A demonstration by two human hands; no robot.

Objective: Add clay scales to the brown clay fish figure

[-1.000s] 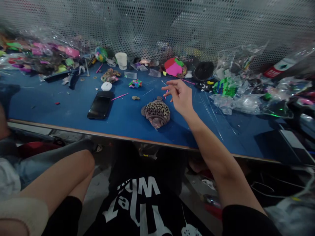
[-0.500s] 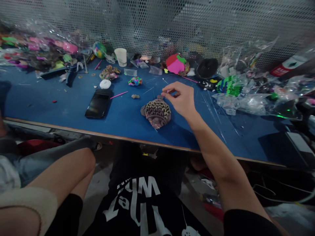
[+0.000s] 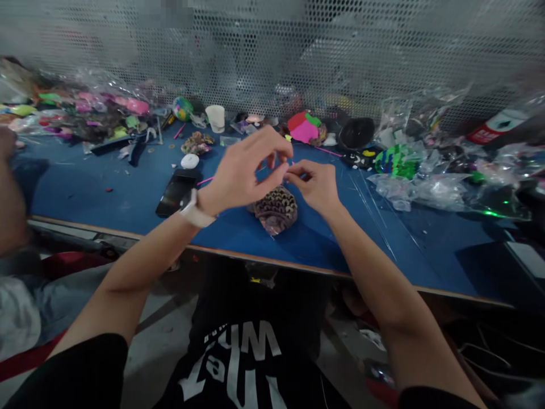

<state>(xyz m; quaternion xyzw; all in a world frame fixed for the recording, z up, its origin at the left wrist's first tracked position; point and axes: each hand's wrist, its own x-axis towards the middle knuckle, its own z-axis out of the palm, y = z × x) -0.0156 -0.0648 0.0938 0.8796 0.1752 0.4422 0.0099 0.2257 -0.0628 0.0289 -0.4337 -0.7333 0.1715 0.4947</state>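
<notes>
My left hand [image 3: 251, 170], with a white watch [image 3: 198, 210] on its wrist, has come over the blue table [image 3: 230, 238]. Its thumb and fingertips curl together in a pinch beside the fingertips of my right hand [image 3: 317, 184]. My right thumb and forefinger are pressed together, and a tiny pink bit shows by the fingertips, too small to name. Just below both hands lies a brown-purple clay piece [image 3: 276, 213] with rows of ruffled, greenish scales. Neither hand grips it. My left hand and wrist cover part of its upper left edge and the phone's surroundings.
A black phone [image 3: 174, 193], a round white lid [image 3: 189, 161] and a mottled clay lump [image 3: 197, 143] are to the left. Along the perforated metal panel [image 3: 255, 51] stand a white cup [image 3: 216, 119], colourful clay, a black bowl [image 3: 356, 133] and plastic bags [image 3: 434, 184]. Another person's arm [image 3: 12, 199] is far left.
My left hand has come in from the left and met my right fingertips above the clay piece. My right hand keeps its pinch. The view has shifted slightly.
</notes>
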